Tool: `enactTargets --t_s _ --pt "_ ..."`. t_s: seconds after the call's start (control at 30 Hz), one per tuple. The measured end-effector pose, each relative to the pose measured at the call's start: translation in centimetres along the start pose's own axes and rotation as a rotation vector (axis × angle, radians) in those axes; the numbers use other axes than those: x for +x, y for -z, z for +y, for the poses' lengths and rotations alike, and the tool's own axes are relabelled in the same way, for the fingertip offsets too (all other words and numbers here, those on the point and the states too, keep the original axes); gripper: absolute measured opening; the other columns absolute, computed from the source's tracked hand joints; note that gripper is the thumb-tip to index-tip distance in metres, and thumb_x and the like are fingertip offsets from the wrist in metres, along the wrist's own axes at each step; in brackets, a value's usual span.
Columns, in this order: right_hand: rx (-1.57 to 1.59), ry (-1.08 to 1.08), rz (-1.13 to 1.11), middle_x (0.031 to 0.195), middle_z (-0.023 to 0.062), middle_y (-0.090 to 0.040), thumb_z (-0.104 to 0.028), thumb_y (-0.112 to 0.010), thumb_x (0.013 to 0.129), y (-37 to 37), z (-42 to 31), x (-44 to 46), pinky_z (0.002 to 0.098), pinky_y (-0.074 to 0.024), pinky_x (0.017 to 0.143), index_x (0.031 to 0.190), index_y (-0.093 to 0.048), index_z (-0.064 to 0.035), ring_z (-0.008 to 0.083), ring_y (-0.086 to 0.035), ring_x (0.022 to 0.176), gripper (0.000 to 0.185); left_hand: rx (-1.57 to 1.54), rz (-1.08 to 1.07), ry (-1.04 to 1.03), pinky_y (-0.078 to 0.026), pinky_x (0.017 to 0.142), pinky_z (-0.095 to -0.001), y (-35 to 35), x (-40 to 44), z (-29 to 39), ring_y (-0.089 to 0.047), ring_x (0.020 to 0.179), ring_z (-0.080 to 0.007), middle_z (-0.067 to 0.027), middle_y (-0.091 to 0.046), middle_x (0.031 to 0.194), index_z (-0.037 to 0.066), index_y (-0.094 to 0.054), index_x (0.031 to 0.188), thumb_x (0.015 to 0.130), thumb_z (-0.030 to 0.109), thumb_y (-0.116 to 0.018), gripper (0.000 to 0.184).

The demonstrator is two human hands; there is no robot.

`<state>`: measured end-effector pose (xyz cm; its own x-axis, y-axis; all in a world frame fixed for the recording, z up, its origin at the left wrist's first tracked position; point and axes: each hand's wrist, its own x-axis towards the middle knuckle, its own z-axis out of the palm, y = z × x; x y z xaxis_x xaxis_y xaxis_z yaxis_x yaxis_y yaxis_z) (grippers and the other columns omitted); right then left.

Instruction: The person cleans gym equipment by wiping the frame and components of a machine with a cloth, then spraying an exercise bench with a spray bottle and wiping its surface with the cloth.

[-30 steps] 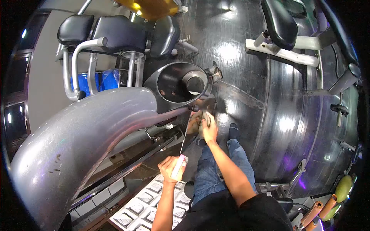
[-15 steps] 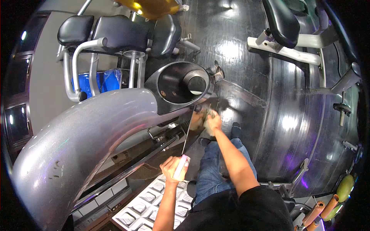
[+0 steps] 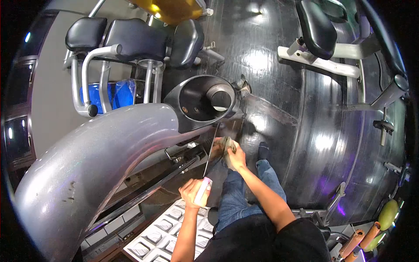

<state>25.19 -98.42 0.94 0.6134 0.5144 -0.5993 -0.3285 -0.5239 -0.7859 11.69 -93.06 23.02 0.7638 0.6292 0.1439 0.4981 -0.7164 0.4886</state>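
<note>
Grasping a crumpled, grey-green cloth (image 3: 228, 144) between bent fingers and thumb, the right hand (image 3: 236, 157) is to the right of the tip of a thick, curved, silver-grey metal tube (image 3: 102, 148), the largest thing in view. The cloth lies at the shiny face of a dark, glossy panel, whose thin, pale, straight edge (image 3: 211, 153) runs from just below the tube's tip toward the body; whether cloth and panel touch cannot be told. The left hand (image 3: 192, 192), at the near end of that edge and nearer the body than the tube, has its fingers curled round a small, oblong, pink-and-white piece (image 3: 202, 192); how this piece joins the panel is unclear. At the tube's tip sits a black, oval, hollow housing (image 3: 196, 101) with a round ring inside. On the body's side of the tube lies a white panel with raised, squarish shapes (image 3: 165, 225). Beyond the tube stand black, padded seats on silver tubular legs (image 3: 135, 39), with a bright blue, plastic-looking bundle (image 3: 124, 94) low among the legs. Well to the tube's right is a white metal frame with a black pad (image 3: 321, 35).
</note>
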Motion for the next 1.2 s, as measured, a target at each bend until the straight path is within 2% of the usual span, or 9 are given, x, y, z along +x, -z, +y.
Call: enactTargets --t_s 0.13,0.23,0.27,0.37,0.53,0.7,0.83,1.03,1.2 --pt "-0.057 0.011 -0.007 0.123 0.0249 -0.062 -0.031 -0.06 0.091 0.4 0.5 3.9 0.0432 -0.0473 0.099 0.138 -0.052 -0.0106 0.0397 -0.059 0.117 0.051 0.001 -0.004 -0.018 -0.046 0.053 -0.034 -0.1 -0.1 -0.3 -0.059 0.056 -0.0259 -0.0085 -0.065 0.069 0.006 -0.068 0.079 0.075 0.026 -0.068 0.02" --pt "0.067 0.122 0.12 0.123 0.0246 -0.063 -0.033 -0.061 0.091 0.9 -2.9 8.4 0.0427 -0.0472 0.098 0.136 -0.054 -0.0109 0.0387 -0.06 0.117 0.05 0.033 -0.01 0.007 -0.046 0.052 -0.0338 -0.1 -0.3 -0.2 -0.059 0.056 -0.0252 -0.008 -0.065 0.069 0.007 -0.068 0.08 0.075 0.026 -0.068 0.02" --pt "0.054 0.071 0.092 0.124 0.0234 -0.063 -0.032 -0.061 0.091 2.2 -6.0 8.6 0.0428 -0.0467 0.098 0.134 -0.056 -0.0114 0.0382 -0.059 0.117 0.048 0.032 -0.011 0.007 -0.046 0.052 -0.0338 -0.1 -0.3 -0.1 -0.059 0.056 -0.0252 -0.008 -0.065 0.069 0.007 -0.068 0.08 0.075 0.026 -0.068 0.02" --pt "0.037 0.2 0.132 0.123 0.0234 -0.063 -0.029 -0.061 0.093 3.4 -10.2 7.8 0.043 -0.0467 0.098 0.133 -0.056 -0.0114 0.0387 -0.059 0.118 0.045 0.042 0.0 0.001 -0.045 0.052 -0.0336 -0.1 -0.1 -0.1 -0.059 0.056 -0.0246 -0.0075 -0.065 0.069 0.007 -0.068 0.08 0.074 0.026 -0.068 0.019" --pt "0.073 0.27 0.146 0.122 0.026 -0.062 -0.024 -0.059 0.094 1.5 -7.6 2.5 0.0442 -0.0466 0.099 0.136 -0.052 -0.0082 0.0413 -0.059 0.116 0.046 0.068 -0.015 0.006 -0.045 0.051 -0.0335 -0.2 -0.3 -0.3 -0.059 0.055 -0.0246 -0.0073 -0.064 0.068 0.007 -0.068 0.078 0.074 0.027 -0.068 0.02" --pt "-0.026 0.07 -0.056 0.117 0.0298 -0.063 -0.026 -0.06 0.092 1.3 -5.1 -4.2 0.0462 -0.0481 0.096 0.137 -0.049 -0.0047 0.0439 -0.06 0.112 0.051 0.035 0.012 -0.008 -0.045 0.051 -0.0341 -0.3 -0.1 -0.3 -0.058 0.055 -0.025 -0.0076 -0.064 0.068 0.007 -0.068 0.078 0.074 0.026 -0.068 0.02" --pt "0.014 0.05 -0.042 0.117 0.0306 -0.062 -0.025 -0.061 0.091 1.5 -5.9 -3.5 0.0458 -0.0484 0.096 0.133 -0.054 -0.0022 0.0436 -0.06 0.113 0.048 0.039 0.014 -0.006 -0.046 0.052 -0.0342 -0.3 -0.1 -0.2 -0.059 0.055 -0.0258 -0.0079 -0.065 0.068 0.006 -0.068 0.079 0.072 0.025 -0.068 0.02" --pt "0.08 0.335 0.125 0.117 0.0283 -0.064 -0.016 -0.059 0.093 3.4 -12.5 1.6 0.0457 -0.0496 0.093 0.134 -0.054 -0.0039 0.043 -0.062 0.11 0.043 0.022 0.005 0.002 -0.047 0.052 -0.0336 -0.2 -0.1 -0.2 -0.059 0.055 -0.0266 -0.0087 -0.066 0.07 0.006 -0.068 0.078 0.071 0.024 -0.068 0.02" --pt "0.068 0.455 0.153 0.12 0.0305 -0.061 -0.016 -0.059 0.093 3.3 -13.0 -1.6 0.0452 -0.049 0.096 0.136 -0.05 -0.0009 0.0438 -0.06 0.113 0.047 0.031 0.009 0.005 -0.047 0.053 -0.0335 -0.2 -0.1 -0.1 -0.06 0.055 -0.0262 -0.0087 -0.066 0.07 0.005 -0.069 0.078 0.071 0.023 -0.069 0.019"
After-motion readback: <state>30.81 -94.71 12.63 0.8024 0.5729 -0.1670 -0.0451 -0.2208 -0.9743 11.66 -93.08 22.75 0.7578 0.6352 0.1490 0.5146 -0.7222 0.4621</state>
